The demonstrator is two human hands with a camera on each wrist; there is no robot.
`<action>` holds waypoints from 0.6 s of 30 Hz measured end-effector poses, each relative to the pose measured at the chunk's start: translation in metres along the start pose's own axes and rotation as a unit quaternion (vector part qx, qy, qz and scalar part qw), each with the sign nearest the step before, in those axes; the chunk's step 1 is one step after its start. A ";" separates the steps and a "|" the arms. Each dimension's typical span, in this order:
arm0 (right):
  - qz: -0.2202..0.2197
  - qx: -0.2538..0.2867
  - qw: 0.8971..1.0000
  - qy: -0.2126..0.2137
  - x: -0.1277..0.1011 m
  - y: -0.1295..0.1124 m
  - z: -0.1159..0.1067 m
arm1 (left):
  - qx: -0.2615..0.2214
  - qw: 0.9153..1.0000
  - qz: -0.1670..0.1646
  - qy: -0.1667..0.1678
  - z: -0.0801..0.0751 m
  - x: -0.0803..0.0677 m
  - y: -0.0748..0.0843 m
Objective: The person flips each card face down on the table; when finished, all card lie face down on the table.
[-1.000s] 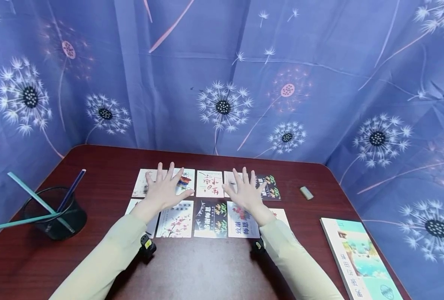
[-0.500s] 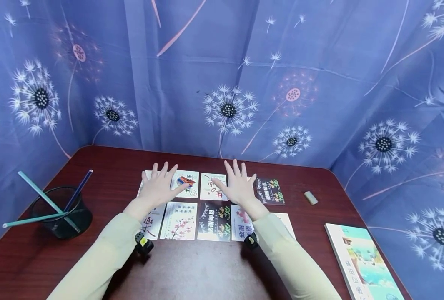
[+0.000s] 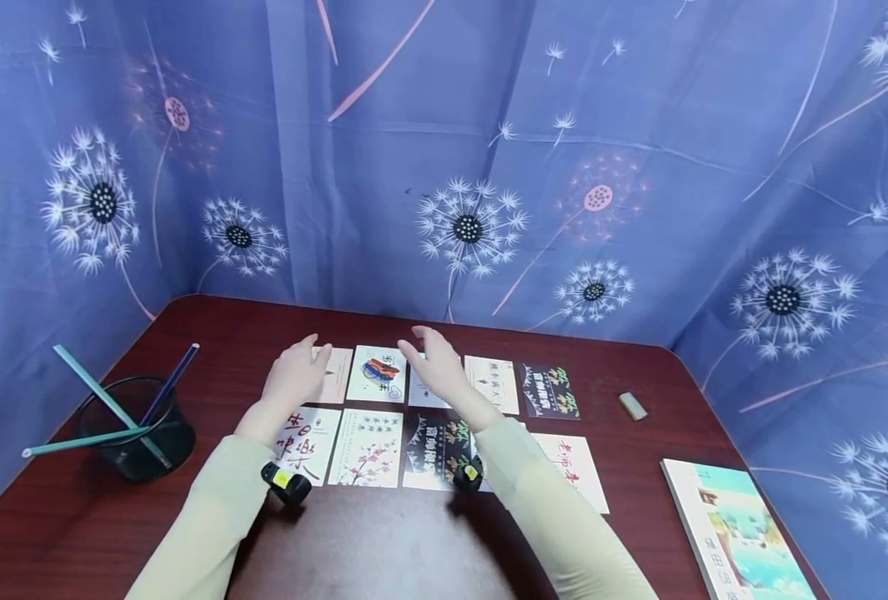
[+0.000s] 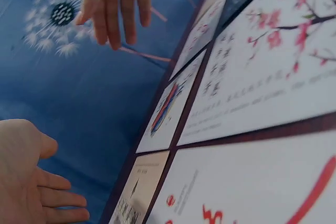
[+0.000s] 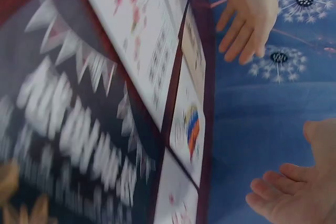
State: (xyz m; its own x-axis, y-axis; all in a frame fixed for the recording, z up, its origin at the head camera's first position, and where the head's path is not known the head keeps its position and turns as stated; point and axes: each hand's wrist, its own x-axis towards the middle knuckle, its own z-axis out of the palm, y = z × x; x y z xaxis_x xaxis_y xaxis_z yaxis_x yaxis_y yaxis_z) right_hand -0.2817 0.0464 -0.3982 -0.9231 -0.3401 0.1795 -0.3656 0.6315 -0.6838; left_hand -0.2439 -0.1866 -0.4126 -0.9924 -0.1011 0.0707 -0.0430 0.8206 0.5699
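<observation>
Both hands are empty from where I stand. The left grip (image 3: 293, 377) is loosely spread with soft fingers, and the right grip (image 3: 438, 365) is much the same, thumb apart; the views from the wrists show a gap between each and the cards. Those lie in two rows below and between the grips: the feather card (image 3: 378, 374) sits between them, the blossom card (image 3: 367, 450) closer to the person, the dark card (image 3: 434, 452) under the right wrist.

I'd worry most about the sleeves. The right sleeve (image 3: 556, 508) hangs across the near row, and it or the wrist camera (image 3: 469, 474) could drag a card askew if the arm dips. Cards so thin and flat may also slide away from a fingertip instead of lifting. A wide swing to the left of the left grip might catch the pencils (image 3: 106, 396) leaning out of the mesh cup (image 3: 147, 446).

The desk (image 3: 383, 550) is dark reddish wood, shiny nearer the person than the grips. Right of the right grip are an eraser (image 3: 633, 406) and a book (image 3: 744, 533) near the edge. A blue dandelion curtain (image 3: 361, 208) hangs behind everything.
</observation>
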 end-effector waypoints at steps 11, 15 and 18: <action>0.053 0.138 0.988 -0.042 0.013 -0.021 0.044 | -0.076 0.995 -0.059 0.038 -0.005 -0.002 -0.028; 0.080 0.199 0.975 -0.063 0.020 -0.028 0.057 | -0.089 0.992 -0.080 0.039 -0.009 -0.004 -0.031; 0.092 0.224 0.967 -0.083 0.022 -0.035 0.066 | -0.105 0.990 -0.090 0.030 -0.012 -0.005 -0.034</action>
State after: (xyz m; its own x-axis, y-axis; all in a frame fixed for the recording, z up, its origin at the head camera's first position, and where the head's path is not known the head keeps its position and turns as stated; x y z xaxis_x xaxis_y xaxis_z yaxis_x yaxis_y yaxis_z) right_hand -0.2815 -0.0294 -0.4171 -0.9223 -0.3809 -0.0647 -0.0741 0.3389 -0.9379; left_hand -0.2364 -0.2201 -0.4226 -0.9619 -0.2733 -0.0025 -0.1873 0.6523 0.7344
